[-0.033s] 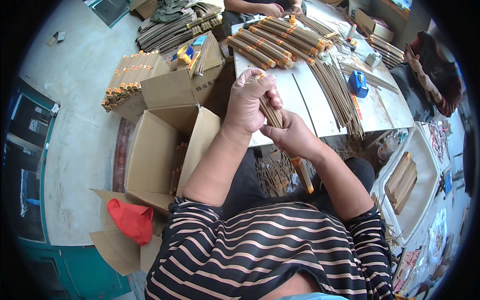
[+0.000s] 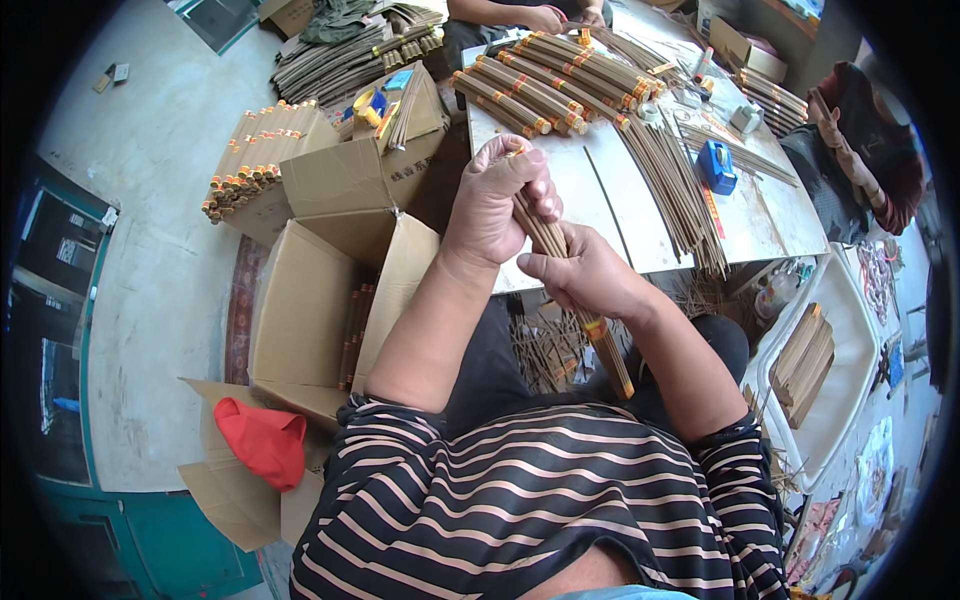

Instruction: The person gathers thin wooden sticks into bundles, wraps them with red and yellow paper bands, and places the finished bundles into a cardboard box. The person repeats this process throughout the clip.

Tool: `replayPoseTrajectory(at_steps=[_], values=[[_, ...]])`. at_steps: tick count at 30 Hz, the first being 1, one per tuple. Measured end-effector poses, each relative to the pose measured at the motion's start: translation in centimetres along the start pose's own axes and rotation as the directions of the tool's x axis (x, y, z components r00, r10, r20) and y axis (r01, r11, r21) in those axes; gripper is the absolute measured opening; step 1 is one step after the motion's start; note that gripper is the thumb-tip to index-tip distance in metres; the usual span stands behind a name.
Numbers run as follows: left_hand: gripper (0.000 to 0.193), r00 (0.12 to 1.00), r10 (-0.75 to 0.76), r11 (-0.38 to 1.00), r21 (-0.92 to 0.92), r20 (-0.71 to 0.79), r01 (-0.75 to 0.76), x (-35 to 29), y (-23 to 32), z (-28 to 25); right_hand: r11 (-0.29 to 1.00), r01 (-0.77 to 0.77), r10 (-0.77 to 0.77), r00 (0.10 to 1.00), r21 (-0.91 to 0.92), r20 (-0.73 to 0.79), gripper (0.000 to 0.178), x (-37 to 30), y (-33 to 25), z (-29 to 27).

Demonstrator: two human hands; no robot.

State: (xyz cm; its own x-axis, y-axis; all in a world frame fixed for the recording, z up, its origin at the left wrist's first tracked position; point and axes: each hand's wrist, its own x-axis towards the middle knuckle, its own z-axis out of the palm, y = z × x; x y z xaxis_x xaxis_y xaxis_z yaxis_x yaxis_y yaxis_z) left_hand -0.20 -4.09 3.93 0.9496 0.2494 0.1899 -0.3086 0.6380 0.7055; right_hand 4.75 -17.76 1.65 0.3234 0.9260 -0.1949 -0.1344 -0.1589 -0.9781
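White tabletop [image 2: 563, 168] — both grips [image 2: 495, 205] [image 2: 592, 272] wrapped round sticks [image 2: 543, 233].

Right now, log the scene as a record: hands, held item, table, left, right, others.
left hand: closed around the upper part of a stick bundle
right hand: gripping the same bundle lower down
held item: thin brown sticks, tilted, orange-yellow band near lower end
table: banded bundles, loose sticks, blue object
left: open cardboard box, red cloth
right: white tub holding brown sticks
others: two people partly visible, far side and right
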Motion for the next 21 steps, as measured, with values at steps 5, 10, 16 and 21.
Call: replayPoseTrajectory(at_steps=[5, 10, 16, 21], values=[[0.016, 0.981, 0.053, 0.996, 0.082, -0.187, -0.038, 0.3, -1.2, 0.0, 0.953, 0.118, -0.195, 0.944, -0.28, -0.267, 0.02, 0.6, 1.4, 1.3], [0.017, 0.995, 0.08, 0.996, 0.033, -0.059, -0.078, -0.2, -0.9, 0.2, 0.993, 0.07, -0.082, 0.988, -0.097, -0.133, 0.019, -0.1, 0.7, 0.9], [0.017, 0.981, 0.122, 0.986, 0.136, -0.154, -0.101, -0.3, -1.3, 1.2, 0.922, 0.278, -0.341, 0.913, -0.271, -0.224, 0.016, 0.6, 2.2, 1.2], [0.013, 0.993, 0.093, 0.996, -0.006, 0.068, -0.093, -1.2, -0.3, 1.8, 0.997, 0.078, -0.078, 0.996, -0.012, 0.047, 0.018, -1.2, 0.2, 0.7]])
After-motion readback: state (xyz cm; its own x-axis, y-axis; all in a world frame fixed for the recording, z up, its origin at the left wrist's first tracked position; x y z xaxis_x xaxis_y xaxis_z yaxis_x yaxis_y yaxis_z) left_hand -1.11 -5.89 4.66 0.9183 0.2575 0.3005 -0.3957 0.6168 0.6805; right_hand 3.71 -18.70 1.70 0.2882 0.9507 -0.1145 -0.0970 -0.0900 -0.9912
